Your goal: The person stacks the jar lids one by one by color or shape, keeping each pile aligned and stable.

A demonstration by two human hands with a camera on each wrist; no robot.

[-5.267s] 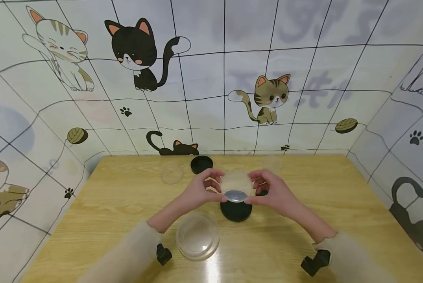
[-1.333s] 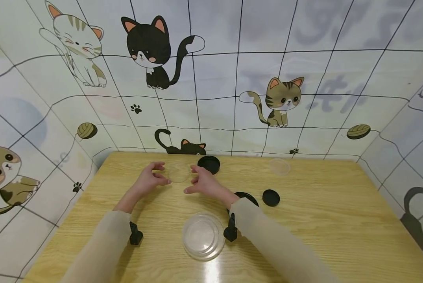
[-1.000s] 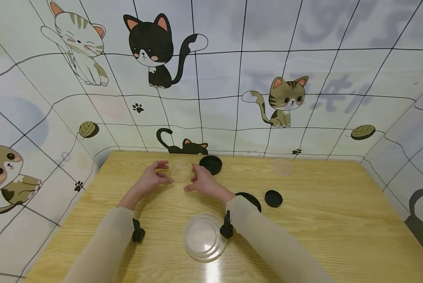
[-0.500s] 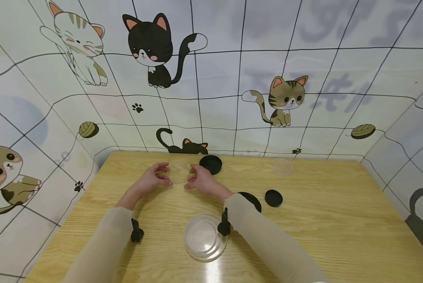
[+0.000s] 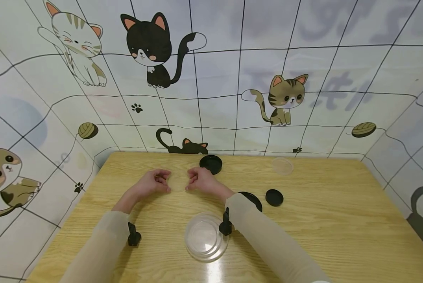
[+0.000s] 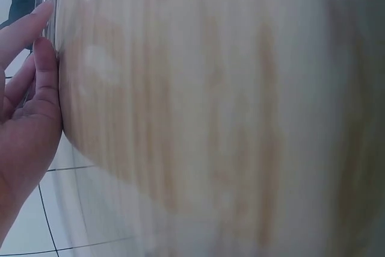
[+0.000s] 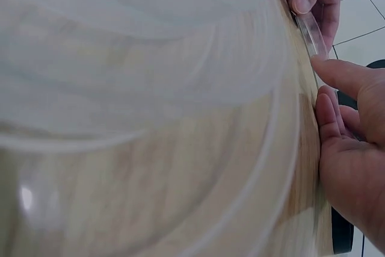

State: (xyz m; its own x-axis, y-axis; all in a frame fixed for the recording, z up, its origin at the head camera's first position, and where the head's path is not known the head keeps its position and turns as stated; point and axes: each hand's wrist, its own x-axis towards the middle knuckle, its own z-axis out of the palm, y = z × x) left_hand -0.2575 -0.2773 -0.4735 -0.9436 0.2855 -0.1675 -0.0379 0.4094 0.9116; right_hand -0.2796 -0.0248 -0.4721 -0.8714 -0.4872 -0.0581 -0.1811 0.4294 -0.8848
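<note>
Both hands pinch a clear plastic lid (image 7: 312, 35) by opposite edges; it is nearly invisible in the head view. My left hand (image 5: 151, 183) holds its left side, thumb and fingers at the rim. Opposite it, my right hand (image 5: 205, 181) grips the right side with thumb and fingertips. The right wrist view shows the lid edge-on between the hands, close to the table. Just beyond the right hand lies a round black lid (image 5: 211, 164). Nearer the person is a large clear round lid (image 5: 205, 237) with a smaller clear ring within it.
Under the right sleeve, a black round lid (image 5: 252, 200) is partly hidden. A small black lid (image 5: 274, 197) lies right of it, and a clear disc (image 5: 282, 166) sits near the back edge. The wooden table (image 5: 338, 220) meets a cat-patterned wall covering (image 5: 218, 78).
Earlier, both hands held another clear piece over the black lid at centre; a smaller ring now shows within the large clear lid. Lately the hands have drawn the left-hand clear lid slightly nearer.
</note>
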